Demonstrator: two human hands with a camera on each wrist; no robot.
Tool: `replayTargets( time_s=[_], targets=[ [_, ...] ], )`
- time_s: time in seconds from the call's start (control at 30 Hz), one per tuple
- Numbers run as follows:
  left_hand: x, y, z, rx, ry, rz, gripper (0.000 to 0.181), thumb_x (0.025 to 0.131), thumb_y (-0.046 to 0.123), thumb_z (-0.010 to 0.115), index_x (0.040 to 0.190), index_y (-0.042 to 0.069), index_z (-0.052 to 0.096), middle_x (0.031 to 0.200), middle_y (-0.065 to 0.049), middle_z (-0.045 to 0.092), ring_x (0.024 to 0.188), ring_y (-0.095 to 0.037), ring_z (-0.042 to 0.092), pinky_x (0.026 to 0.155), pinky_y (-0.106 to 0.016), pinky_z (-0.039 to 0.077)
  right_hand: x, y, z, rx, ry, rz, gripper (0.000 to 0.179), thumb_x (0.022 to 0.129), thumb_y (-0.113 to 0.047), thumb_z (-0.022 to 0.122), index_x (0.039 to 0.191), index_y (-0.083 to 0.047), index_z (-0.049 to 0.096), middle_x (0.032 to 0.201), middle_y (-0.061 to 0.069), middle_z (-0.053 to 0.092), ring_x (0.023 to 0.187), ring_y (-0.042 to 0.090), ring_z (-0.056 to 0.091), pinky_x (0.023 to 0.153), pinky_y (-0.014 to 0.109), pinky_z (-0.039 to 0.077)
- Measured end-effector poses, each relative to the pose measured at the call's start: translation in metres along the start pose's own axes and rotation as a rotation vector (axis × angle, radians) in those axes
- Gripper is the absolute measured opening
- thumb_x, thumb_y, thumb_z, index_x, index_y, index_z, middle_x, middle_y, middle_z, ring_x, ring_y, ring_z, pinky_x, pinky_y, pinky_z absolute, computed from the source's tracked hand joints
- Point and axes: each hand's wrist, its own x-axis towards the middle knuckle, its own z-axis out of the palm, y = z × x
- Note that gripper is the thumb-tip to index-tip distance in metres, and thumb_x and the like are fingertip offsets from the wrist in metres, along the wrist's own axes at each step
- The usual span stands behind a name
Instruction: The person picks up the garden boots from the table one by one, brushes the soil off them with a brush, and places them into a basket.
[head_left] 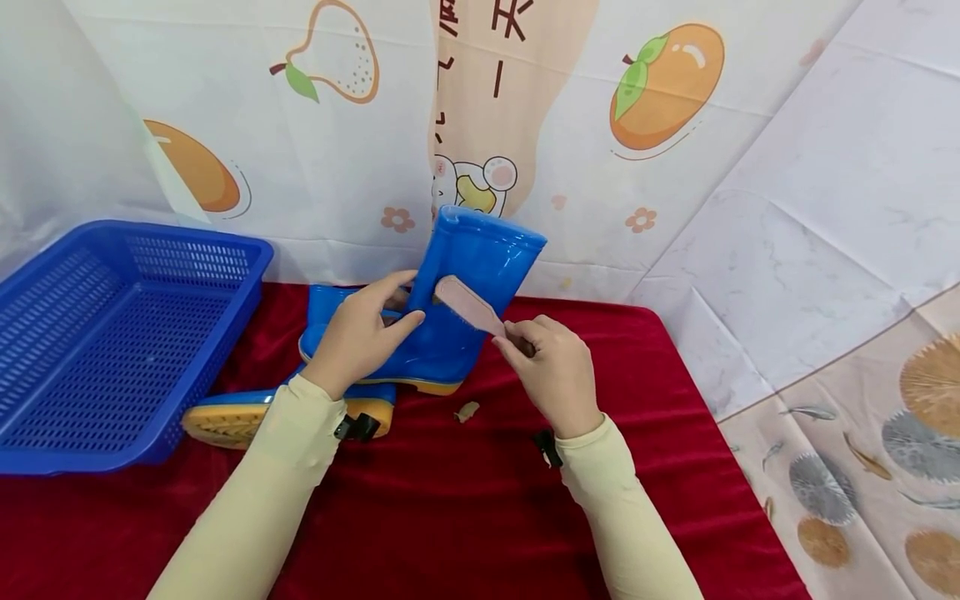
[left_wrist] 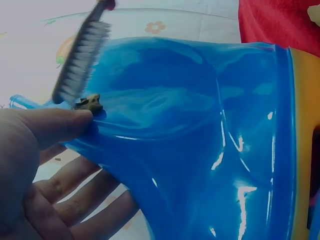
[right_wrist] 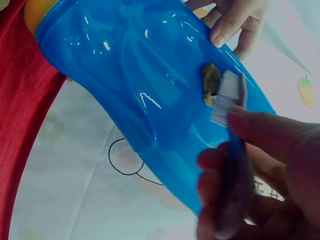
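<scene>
A blue rain boot point(head_left: 487, 250) with a yellow sole is held tilted above the red cloth. My left hand point(head_left: 358, 335) grips the edge of its shaft, thumb on the near side and fingers behind, as the left wrist view shows. In my right hand point(head_left: 558, 375) is a scrubbing brush point(head_left: 468, 304), gripped by its handle. Its white bristles face the boot's shaft beside a brown, mud-like clump point(right_wrist: 210, 82); whether they touch the clump, I cannot tell. Another blue boot lies on its side behind my left forearm, with its yellow sole point(head_left: 225, 421) partly showing.
At the left stands a blue plastic basket point(head_left: 168, 408) with slotted walls. A small tan crumb point(head_left: 467, 411) lies on the red cloth point(head_left: 450, 517) below the held boot. Behind the table hangs a white curtain point(head_left: 577, 208) printed with fruit.
</scene>
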Motion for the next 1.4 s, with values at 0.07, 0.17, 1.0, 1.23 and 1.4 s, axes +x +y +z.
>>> replayTargets(
  time_s=[0.07, 0.17, 1.0, 1.23, 1.4],
  targets=[
    [0.000, -0.002, 0.000, 0.000, 0.011, -0.011, 0.057, 0.101, 0.029, 0.069, 0.153, 0.017, 0.050, 0.123, -0.011, 0.071, 0.112, -0.030, 0.069, 0.095, -0.054, 0.057, 0.000, 0.001, 0.000, -0.024, -0.040, 0.016, 0.019, 0.087, -0.022, 0.086, 0.101, -0.009, 0.083, 0.070, -0.003, 0.059, 0.061, 0.011, 0.048, 0.050, 0.028, 0.040],
    [0.000, -0.003, 0.000, 0.005, 0.019, -0.031, 0.057, 0.101, 0.031, 0.068, 0.154, 0.018, 0.049, 0.125, -0.012, 0.070, 0.113, -0.031, 0.069, 0.096, -0.055, 0.057, 0.000, 0.003, 0.000, -0.021, -0.040, 0.017, 0.017, 0.087, -0.022, 0.086, 0.099, -0.010, 0.083, 0.070, -0.003, 0.059, 0.061, 0.011, 0.049, 0.050, 0.027, 0.041],
    [0.000, 0.011, -0.009, 0.101, -0.105, -0.090, 0.055, 0.102, 0.026, 0.068, 0.151, 0.011, 0.049, 0.127, -0.013, 0.069, 0.117, -0.032, 0.067, 0.098, -0.057, 0.055, -0.001, 0.003, -0.006, 0.005, -0.074, 0.016, 0.010, 0.088, -0.019, 0.084, 0.088, -0.013, 0.075, 0.073, -0.003, 0.061, 0.062, 0.010, 0.053, 0.053, 0.027, 0.047],
    [-0.002, 0.011, -0.008, 0.113, -0.078, -0.061, 0.052, 0.104, 0.025, 0.065, 0.151, 0.011, 0.049, 0.127, -0.015, 0.070, 0.114, -0.033, 0.069, 0.096, -0.057, 0.056, -0.001, 0.000, -0.003, 0.102, 0.080, -0.115, 0.013, 0.090, -0.020, 0.082, 0.093, -0.009, 0.077, 0.074, -0.002, 0.057, 0.063, 0.009, 0.050, 0.052, 0.026, 0.045],
    [-0.003, 0.012, -0.007, 0.126, -0.072, -0.036, 0.052, 0.104, 0.026, 0.064, 0.152, 0.012, 0.050, 0.126, -0.014, 0.070, 0.113, -0.032, 0.068, 0.095, -0.057, 0.056, -0.002, -0.001, -0.001, 0.064, 0.061, -0.133, 0.015, 0.088, -0.020, 0.084, 0.096, -0.009, 0.078, 0.072, -0.003, 0.055, 0.062, 0.009, 0.049, 0.051, 0.025, 0.043]
  ],
)
